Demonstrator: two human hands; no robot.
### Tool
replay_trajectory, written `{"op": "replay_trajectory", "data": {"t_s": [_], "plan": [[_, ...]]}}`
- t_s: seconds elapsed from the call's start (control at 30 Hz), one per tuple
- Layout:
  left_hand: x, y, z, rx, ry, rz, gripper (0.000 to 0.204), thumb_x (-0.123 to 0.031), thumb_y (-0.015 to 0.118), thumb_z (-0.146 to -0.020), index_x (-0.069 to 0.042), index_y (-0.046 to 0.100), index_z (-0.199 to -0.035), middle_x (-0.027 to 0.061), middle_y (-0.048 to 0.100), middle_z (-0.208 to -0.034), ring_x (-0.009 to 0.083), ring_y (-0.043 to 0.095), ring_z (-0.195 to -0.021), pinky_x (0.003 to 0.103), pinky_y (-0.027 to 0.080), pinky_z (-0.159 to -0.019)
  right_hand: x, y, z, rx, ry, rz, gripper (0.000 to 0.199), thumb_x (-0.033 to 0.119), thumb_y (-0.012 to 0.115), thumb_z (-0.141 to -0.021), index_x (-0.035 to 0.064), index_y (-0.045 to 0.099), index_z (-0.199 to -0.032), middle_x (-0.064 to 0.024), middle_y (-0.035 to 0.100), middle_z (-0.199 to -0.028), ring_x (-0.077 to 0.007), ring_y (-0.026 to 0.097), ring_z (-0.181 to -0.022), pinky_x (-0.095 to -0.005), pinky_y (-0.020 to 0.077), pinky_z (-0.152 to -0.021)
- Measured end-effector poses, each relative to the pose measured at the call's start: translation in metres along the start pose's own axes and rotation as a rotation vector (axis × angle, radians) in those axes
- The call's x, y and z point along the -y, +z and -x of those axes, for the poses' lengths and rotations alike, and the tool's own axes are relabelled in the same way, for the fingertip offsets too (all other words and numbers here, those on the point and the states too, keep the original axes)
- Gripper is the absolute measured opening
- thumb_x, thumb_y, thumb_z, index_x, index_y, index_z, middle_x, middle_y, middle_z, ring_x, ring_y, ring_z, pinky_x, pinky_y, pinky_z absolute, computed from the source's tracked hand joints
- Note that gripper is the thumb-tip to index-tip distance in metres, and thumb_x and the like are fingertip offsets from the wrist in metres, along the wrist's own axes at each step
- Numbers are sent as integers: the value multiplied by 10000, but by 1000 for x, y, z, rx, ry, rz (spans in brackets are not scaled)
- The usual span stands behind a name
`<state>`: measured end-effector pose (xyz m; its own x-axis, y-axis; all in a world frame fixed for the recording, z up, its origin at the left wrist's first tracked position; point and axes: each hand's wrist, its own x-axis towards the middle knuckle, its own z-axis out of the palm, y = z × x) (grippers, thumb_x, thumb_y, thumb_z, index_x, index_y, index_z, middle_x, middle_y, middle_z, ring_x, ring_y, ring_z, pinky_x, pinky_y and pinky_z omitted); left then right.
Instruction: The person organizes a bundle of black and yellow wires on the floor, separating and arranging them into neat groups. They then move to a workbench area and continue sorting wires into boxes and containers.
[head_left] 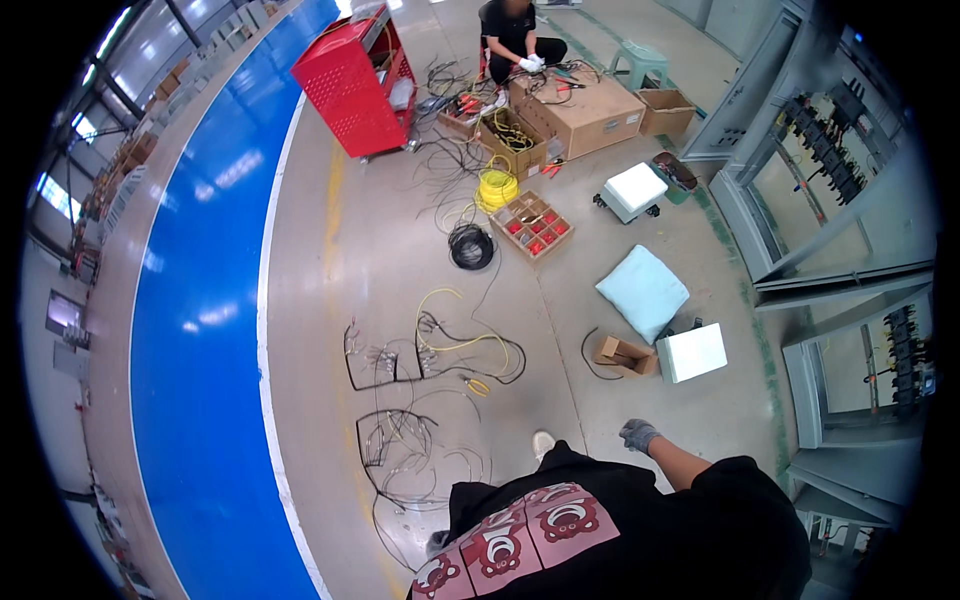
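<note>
My right hand (638, 434), in a grey glove, hangs in front of my body to the right, its fingers curled in and nothing seen in them. It touches nothing; a small open cardboard box (626, 356) and a white-topped wheeled stool (692, 353) stand on the floor beyond it. Of my left hand (437, 543), only a grey gloved bit shows beside my black shirt; its fingers are hidden. Near it on the floor lies a bundled wire harness (402, 455) with loose ends. Farther off are another black wire harness (385, 384) and yellow-handled pliers (477, 386).
A light blue cushion (645, 293), another white stool (635, 190), a compartment box (533, 226), and black (471, 246) and yellow wire coils (497, 189) lie ahead. A seated co-worker (512, 40) is behind a large carton (577, 115). A red cart (355, 85) and grey cabinets (760, 235) flank the area.
</note>
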<state>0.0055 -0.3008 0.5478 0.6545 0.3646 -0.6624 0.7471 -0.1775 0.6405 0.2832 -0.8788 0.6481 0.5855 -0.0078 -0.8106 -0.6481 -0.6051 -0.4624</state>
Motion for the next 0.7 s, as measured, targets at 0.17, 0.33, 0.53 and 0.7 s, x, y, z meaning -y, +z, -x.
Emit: {"op": "replay_trajectory", "data": {"t_s": [0.17,0.33,0.53,0.7], "plan": [[-317,15,0,12,298,309,190,-127,563,-887,11,572,-1017,46,611,-876,95,546,-744,222,448,-668,-50,-16,1,-41,160,-270,219,221,567,-861,31,579,-970,-102,622,-678,-196,584,-514,-328,457,-455],[-635,40,106,196,1018,247,240,-34,548,-831,-1,570,-1068,100,620,-1021,194,565,-975,318,437,-874,-54,4,7,33,117,-215,250,186,556,-837,3,589,-1003,-124,634,-834,-201,640,-649,-315,514,-539],[-774,13,152,189,1921,366,196,-161,519,-833,-9,574,-943,70,582,-807,187,554,-742,339,439,-736,-4,0,39,-128,-100,-90,283,248,548,-850,6,609,-982,-135,659,-784,-223,628,-669,-342,494,-684],[-807,3,133,520,1976,666,187,-181,517,-843,-34,587,-935,64,584,-826,172,553,-735,323,439,-717,64,-20,61,-167,199,-297,245,238,550,-861,25,609,-966,-119,650,-759,-210,614,-660,-327,491,-654]]}}
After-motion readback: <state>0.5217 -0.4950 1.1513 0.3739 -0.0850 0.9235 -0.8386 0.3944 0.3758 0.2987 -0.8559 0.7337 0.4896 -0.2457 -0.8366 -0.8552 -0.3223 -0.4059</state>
